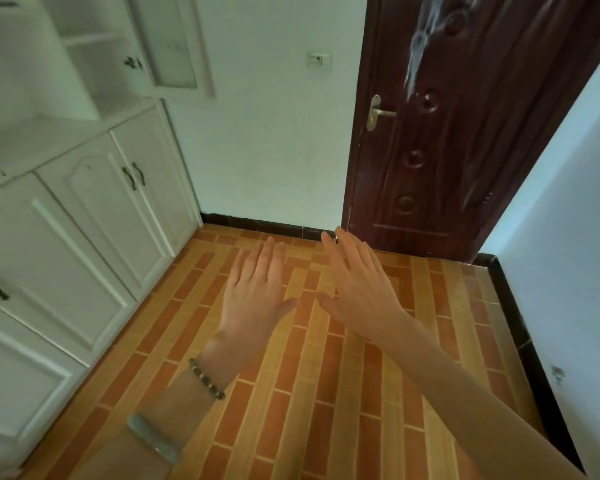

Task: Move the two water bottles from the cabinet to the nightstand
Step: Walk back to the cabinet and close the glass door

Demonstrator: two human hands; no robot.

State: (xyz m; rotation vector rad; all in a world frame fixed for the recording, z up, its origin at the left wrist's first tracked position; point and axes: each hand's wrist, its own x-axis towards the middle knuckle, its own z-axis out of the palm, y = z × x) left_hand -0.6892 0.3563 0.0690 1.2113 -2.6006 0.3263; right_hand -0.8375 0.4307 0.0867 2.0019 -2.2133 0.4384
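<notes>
My left hand [257,292] and my right hand [357,289] are stretched out flat, palms down, side by side over the tiled floor. Both hold nothing and their fingers are slightly apart. A beaded bracelet and a pale bangle sit on my left wrist. The white cabinet [84,209] runs along the left, with shut lower doors, a bare countertop and open upper shelves. No water bottle and no nightstand is in view.
A dark brown door [465,133] with a brass handle [378,112] stands shut straight ahead. A white wall [568,237] juts in on the right. Orange and tan floor tiles [326,393] spread between cabinet and wall.
</notes>
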